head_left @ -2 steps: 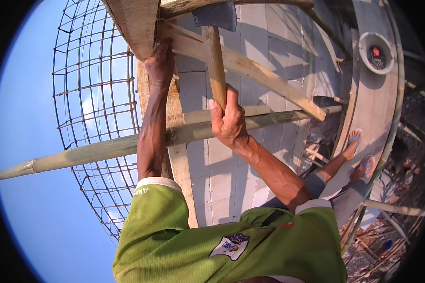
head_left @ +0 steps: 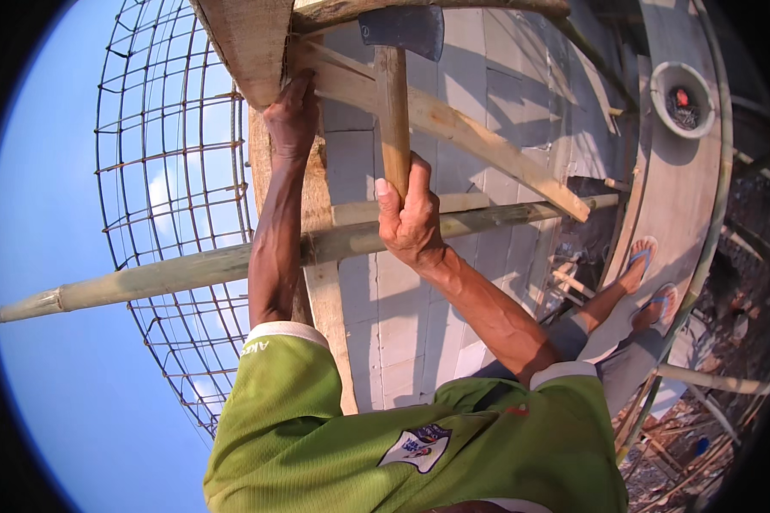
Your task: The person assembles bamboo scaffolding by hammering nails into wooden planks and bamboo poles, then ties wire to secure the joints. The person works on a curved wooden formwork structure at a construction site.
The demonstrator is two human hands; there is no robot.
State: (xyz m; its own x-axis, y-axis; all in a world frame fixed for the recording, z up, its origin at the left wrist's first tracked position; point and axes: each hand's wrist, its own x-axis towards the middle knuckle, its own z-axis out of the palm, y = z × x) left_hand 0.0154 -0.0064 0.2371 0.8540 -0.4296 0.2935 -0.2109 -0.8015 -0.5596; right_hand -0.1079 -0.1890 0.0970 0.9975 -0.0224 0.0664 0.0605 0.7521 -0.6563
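My right hand (head_left: 412,209) is wrapped round the wooden handle of a hatchet (head_left: 393,120), thumb lying along the grip. The dark metal hatchet head (head_left: 402,32) is raised near the top of the view. Farther left, my left hand (head_left: 292,115) is closed against the lower end of a thick wooden board (head_left: 250,47), where it meets an upright plank (head_left: 318,197) and a slanting board (head_left: 470,132). What its fingers hold, if anything, is hidden.
A bamboo pole (head_left: 188,272) crosses below my hands. Rebar mesh (head_left: 175,162) stands at the left, a pale block wall (head_left: 402,342) behind. My sandalled feet are on a plank walkway (head_left: 680,184), which bears a bucket (head_left: 659,90) with dark bits and something red inside.
The hatchet head has shifted slightly to the right, its handle now more upright. My left hand stays in place against the board.
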